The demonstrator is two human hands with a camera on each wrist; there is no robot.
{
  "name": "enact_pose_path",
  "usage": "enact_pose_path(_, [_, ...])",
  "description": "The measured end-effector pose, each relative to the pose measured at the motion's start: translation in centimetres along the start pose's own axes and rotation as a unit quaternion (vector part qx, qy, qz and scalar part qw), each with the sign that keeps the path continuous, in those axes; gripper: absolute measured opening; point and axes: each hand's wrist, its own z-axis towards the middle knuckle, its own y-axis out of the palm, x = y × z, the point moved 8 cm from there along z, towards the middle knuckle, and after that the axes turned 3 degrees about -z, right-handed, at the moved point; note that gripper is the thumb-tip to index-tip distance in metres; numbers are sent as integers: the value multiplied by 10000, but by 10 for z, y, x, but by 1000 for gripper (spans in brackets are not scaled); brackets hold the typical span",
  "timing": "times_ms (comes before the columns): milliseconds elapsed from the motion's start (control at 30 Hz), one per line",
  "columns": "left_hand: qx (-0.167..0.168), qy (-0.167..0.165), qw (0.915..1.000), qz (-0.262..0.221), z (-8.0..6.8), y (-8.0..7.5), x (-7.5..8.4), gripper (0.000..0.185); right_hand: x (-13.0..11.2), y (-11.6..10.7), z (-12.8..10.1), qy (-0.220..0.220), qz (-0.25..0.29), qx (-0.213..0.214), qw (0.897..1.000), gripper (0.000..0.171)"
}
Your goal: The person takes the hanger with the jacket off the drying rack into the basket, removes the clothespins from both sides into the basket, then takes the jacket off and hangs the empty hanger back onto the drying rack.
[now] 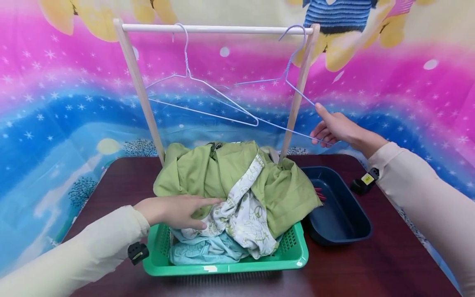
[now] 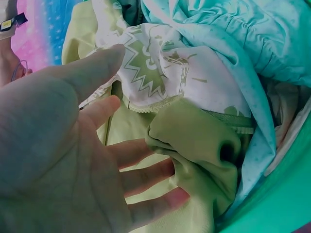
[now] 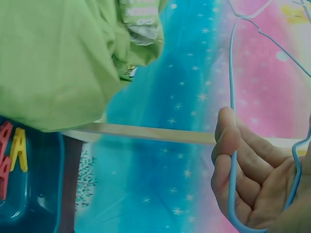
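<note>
My right hand (image 1: 339,130) grips a light-blue wire hanger (image 1: 288,68) by its lower right corner, the fingers curled at the bottom wire. That hanger's hook is up at the right end of the white rail (image 1: 237,29). With fingers spread, my left hand (image 1: 174,210) rests over the heaped clothes in the green basket (image 1: 208,270). An olive-green garment (image 1: 208,173) lies on top, beside a white printed cloth (image 1: 256,222) and a light-blue cloth (image 1: 208,249). In the left wrist view, its fingertips lie against the green fabric (image 2: 199,136).
A second wire hanger (image 1: 186,57) hangs at the rail's left. Wooden posts (image 1: 141,90) hold up the rail behind the basket. Right of the basket stands a dark blue tub (image 1: 361,218), with red clothespins and a yellow clothespin (image 3: 19,150) inside. A patterned backdrop closes off the back.
</note>
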Motion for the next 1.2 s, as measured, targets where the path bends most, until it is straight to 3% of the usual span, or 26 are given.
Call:
enact_pose_path(333, [-11, -82, 9998, -175, -3, 2, -5, 75, -18, -11, 16, -61, 250, 180, 9995, 104])
enact_pose_path(567, [-48, -185, 9995, -239, -4, 4, -5, 74, -23, -14, 24, 102, 136, 154, 9997, 107])
enact_pose_path(833, [193, -79, 9997, -145, -4, -2, -3, 73, -27, -15, 29, 143, 66, 200, 9997, 104])
enact_pose_path(1200, [420, -15, 9991, -90, -3, -8, -2, 66, -23, -5, 33, 48, -28, -125, 9999, 98])
